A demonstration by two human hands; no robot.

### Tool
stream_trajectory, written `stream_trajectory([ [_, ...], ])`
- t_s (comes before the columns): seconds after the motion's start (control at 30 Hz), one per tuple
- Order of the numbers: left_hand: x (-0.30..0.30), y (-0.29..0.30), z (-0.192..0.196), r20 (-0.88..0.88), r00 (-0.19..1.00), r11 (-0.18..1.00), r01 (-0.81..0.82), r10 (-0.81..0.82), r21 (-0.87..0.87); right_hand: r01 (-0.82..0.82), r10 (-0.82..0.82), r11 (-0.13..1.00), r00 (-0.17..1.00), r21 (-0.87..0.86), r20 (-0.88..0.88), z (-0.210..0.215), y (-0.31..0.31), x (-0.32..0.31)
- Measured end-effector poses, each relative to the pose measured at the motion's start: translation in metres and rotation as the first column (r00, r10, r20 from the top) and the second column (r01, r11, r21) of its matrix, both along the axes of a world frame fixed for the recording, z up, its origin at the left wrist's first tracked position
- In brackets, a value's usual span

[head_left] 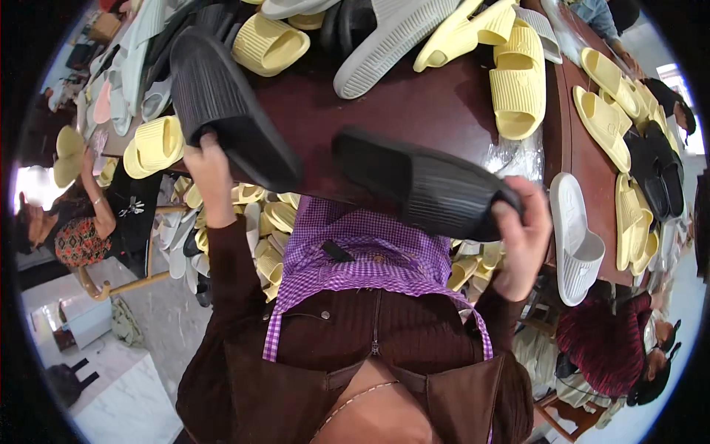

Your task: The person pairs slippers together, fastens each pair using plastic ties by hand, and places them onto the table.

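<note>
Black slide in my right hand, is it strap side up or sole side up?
Strap side up: the black slide shows its ribbed strap and footbed to the camera while the right hand holds it.

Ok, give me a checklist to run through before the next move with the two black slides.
1. Left hand has a grip on the left slide: ok.
2. Right hand has a grip on the right slide: ok.
3. Both slides same colour: ok, both black.
4. Both slides same size: cannot tell, they are held at different angles.
5. Table free of other slides: not ok, yellow slides and grey slides lie on it.
6. Undersides unmarked: cannot tell, not shown well enough.
</note>
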State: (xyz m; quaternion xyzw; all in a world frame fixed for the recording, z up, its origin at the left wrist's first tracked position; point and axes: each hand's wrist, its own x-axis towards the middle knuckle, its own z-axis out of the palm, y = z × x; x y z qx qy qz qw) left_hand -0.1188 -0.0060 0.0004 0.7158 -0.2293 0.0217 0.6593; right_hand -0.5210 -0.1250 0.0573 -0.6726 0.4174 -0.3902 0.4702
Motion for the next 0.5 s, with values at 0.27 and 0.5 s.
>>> stream_trajectory([
  [0.27, -0.052, -0.022, 0.019, 0.454, 0.713, 0.844, 0.416, -0.534, 0.339, -0.475, 0.414, 0.872, 0.844, -0.118, -0.341, 0.062, -0.105, 0.007],
  [0.5, -0.097, -0.067, -0.005, 0.304, 0.658, 0.688, 0.461, -0.689, 0.56, -0.323, -0.032, 0.788, 0.828, -0.524, -0.56, 0.038, -0.149, 0.07],
])
